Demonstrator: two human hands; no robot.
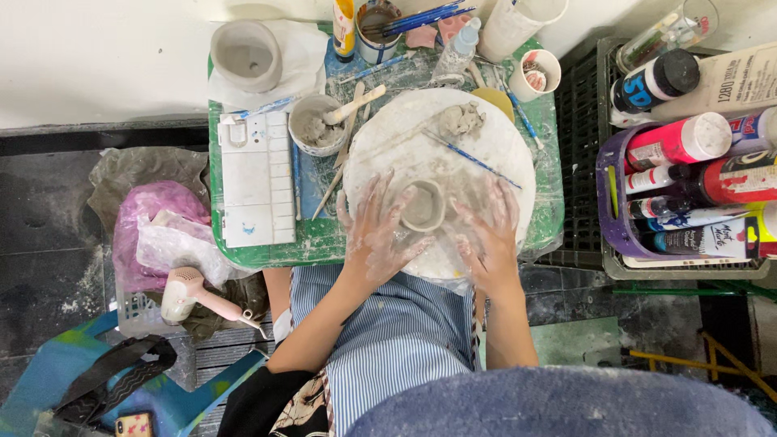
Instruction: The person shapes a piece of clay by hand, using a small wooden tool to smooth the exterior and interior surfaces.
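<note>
Your clay-smeared left hand (374, 235) and right hand (484, 235) cup the small grey clay pot (422, 205) on the round white board (502, 146), fingers spread open against its walls; shaping looks underway, so press gently and evenly.

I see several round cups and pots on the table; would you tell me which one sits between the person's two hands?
The small grey clay pot on the white round board, cupped between left hand and right hand. The other pots stand farther back.

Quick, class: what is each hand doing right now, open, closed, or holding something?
Left hand: open, fingers spread, cupping the left side of the small clay pot.
Right hand: open, fingers spread, beside the pot's right side; contact unclear.
</note>
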